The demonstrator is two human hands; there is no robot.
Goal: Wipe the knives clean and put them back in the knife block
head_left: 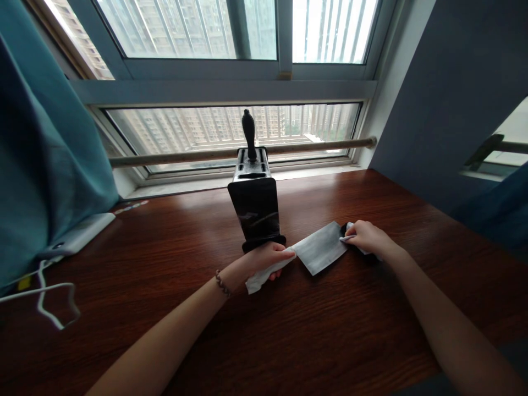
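Note:
My left hand is closed around the handle of a cleaver, with a white tissue wrapped between palm and handle. The broad grey blade points right, held low over the brown table. At the blade's far end my right hand pinches a crumpled white-and-black cloth, close to the blade's edge; whether it touches the steel is hard to tell. Just behind my left hand stands a black knife block with a metal slotted top, and one dark knife handle sticks up from it.
A white power strip with a white cable lies at the left beside a blue curtain. Behind the wooden table runs a window with a horizontal rail. A grey wall rises on the right.

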